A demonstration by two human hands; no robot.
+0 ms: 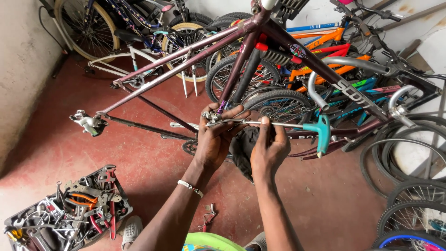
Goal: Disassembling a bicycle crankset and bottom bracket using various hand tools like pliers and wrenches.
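Left hand [214, 139] closed around brake [214, 116] on frame [195, 58], right hand [269, 148] fingers pinching hex key [297, 126] shaft, teal handle beyond fingertips, toolbox [69, 211] lower left

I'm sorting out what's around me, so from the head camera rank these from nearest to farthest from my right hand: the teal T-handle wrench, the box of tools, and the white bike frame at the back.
1. Teal T-handle wrench: its shaft is pinched by the right hand, with the handle just to the right.
2. Box of tools: on the floor, lower left.
3. White bike frame: upper left, by the wall.
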